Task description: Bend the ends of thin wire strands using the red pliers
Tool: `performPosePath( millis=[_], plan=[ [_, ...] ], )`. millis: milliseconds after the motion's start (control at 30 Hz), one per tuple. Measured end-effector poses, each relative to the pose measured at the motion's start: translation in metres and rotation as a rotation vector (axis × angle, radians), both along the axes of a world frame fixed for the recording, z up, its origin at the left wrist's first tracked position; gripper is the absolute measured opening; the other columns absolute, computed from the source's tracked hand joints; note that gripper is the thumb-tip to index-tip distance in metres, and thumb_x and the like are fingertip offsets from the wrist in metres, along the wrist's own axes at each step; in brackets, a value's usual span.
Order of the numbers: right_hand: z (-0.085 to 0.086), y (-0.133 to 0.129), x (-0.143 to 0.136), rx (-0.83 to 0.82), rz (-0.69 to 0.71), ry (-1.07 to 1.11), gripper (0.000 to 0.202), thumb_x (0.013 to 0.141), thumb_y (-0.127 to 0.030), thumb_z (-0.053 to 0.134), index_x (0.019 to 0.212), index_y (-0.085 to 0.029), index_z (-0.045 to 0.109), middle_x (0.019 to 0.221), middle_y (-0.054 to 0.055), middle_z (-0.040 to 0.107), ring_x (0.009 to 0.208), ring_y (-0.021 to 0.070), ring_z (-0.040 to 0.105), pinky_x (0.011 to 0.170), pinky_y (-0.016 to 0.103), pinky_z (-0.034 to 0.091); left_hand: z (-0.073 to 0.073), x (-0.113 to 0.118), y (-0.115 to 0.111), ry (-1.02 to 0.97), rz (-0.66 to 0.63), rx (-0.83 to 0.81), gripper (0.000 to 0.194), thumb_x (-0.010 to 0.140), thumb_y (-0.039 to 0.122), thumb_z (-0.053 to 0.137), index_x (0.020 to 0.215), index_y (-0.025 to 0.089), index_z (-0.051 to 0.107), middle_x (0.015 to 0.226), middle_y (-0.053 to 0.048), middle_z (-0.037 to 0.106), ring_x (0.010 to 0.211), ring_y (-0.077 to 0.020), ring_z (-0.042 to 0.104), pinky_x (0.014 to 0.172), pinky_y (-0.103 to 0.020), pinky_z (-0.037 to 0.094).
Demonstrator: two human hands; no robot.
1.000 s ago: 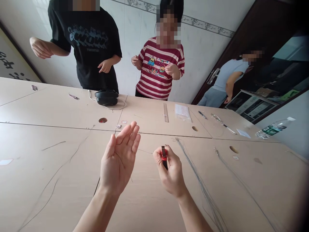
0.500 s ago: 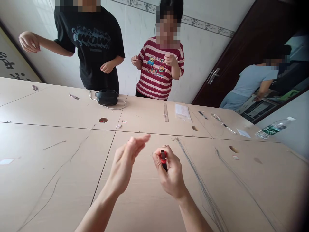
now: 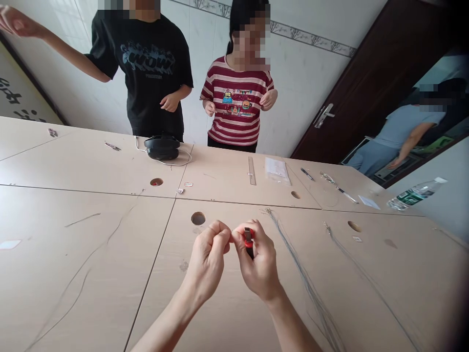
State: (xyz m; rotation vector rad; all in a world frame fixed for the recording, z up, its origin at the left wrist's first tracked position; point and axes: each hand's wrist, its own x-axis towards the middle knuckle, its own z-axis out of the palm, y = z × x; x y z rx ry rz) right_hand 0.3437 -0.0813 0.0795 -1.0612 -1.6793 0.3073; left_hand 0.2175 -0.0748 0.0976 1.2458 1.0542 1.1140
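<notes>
My right hand (image 3: 258, 261) is wrapped round a small tool with red and black handles (image 3: 249, 243), its metal end pointing up. My left hand (image 3: 210, 256) is closed in a pinch, its fingertips meeting those of the right hand. Whatever lies between the left fingertips is too small to make out. To the right of my hands a bundle of thin grey wires (image 3: 300, 269) runs down the table, with a second, thinner bundle (image 3: 361, 266) farther right.
Across the table (image 3: 220, 313) stand two people; another bends at the far right. A black device (image 3: 162, 148), a ruler (image 3: 251, 170), a plastic bag (image 3: 277, 171), pens and a bottle (image 3: 417, 193) lie at the back. Loose wires (image 3: 113, 232) lie left.
My left hand has moved right to meet the right hand, and its outstretched fingers have closed. The person in black has raised an arm; the person at the far right has shifted right.
</notes>
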Motion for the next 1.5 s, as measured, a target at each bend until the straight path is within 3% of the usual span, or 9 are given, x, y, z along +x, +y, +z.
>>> performPosePath(
  millis=[400, 633, 1067, 1200, 1333, 1500],
  plan=[
    [-0.0014, 0.0008, -0.0002, 0.031, 0.006, -0.020, 0.015, 0.094, -0.011, 0.047, 0.088, -0.024, 0.046, 0.077, 0.000, 0.053, 0.067, 0.0152, 0.048, 0.060, 0.028, 0.038, 0.0006, -0.0003, -0.0001, -0.027, 0.074, -0.014, 0.020, 0.087, 0.027, 0.045, 0.068, 0.020, 0.046, 0.060, 0.005, 0.034, 0.056, -0.0113, 0.028, 0.054, -0.027, 0.025],
    [0.0009, 0.0003, -0.0012, -0.050, 0.070, 0.064, 0.015, 0.096, -0.016, 0.048, 0.083, -0.023, 0.046, 0.073, -0.001, 0.047, 0.068, 0.0150, 0.044, 0.061, 0.027, 0.037, -0.0001, -0.0026, 0.0004, -0.042, 0.063, -0.028, 0.021, 0.088, 0.026, 0.046, 0.068, 0.020, 0.044, 0.061, 0.005, 0.033, 0.057, -0.0108, 0.028, 0.054, -0.026, 0.025],
    [0.0000, 0.0008, -0.0017, -0.108, 0.074, 0.132, 0.012, 0.096, -0.019, 0.049, 0.084, -0.023, 0.049, 0.075, -0.002, 0.048, 0.065, 0.0129, 0.047, 0.060, 0.026, 0.040, -0.0077, 0.0010, -0.0002, 0.016, 0.109, 0.133, 0.029, 0.094, 0.031, 0.044, 0.067, 0.021, 0.040, 0.061, 0.006, 0.034, 0.055, -0.0099, 0.029, 0.051, -0.023, 0.029],
    [0.0047, -0.0004, 0.0013, -0.153, 0.010, 0.079, 0.004, 0.094, -0.020, 0.051, 0.094, -0.023, 0.054, 0.079, 0.000, 0.056, 0.070, 0.0154, 0.053, 0.066, 0.029, 0.045, -0.0067, -0.0008, 0.0019, 0.046, 0.165, 0.157, 0.029, 0.093, 0.035, 0.045, 0.068, 0.021, 0.043, 0.059, 0.007, 0.032, 0.053, -0.0096, 0.028, 0.048, -0.021, 0.029],
    [0.0055, -0.0003, 0.0024, -0.090, -0.126, -0.077, 0.017, 0.086, -0.011, 0.049, 0.099, -0.021, 0.053, 0.084, 0.003, 0.059, 0.079, 0.0197, 0.055, 0.074, 0.035, 0.047, -0.0020, -0.0039, 0.0035, 0.130, 0.239, 0.175, 0.024, 0.092, 0.033, 0.046, 0.071, 0.020, 0.048, 0.056, 0.008, 0.032, 0.048, -0.0084, 0.025, 0.043, -0.020, 0.025],
    [0.0029, -0.0024, -0.0040, -0.115, -0.182, -0.194, 0.023, 0.076, -0.006, 0.046, 0.093, -0.020, 0.051, 0.076, 0.002, 0.054, 0.073, 0.0203, 0.050, 0.069, 0.035, 0.046, 0.0001, -0.0058, 0.0056, 0.181, 0.310, 0.183, 0.023, 0.090, 0.032, 0.047, 0.070, 0.020, 0.047, 0.058, 0.007, 0.038, 0.047, -0.0076, 0.026, 0.042, -0.019, 0.026]
  ],
)
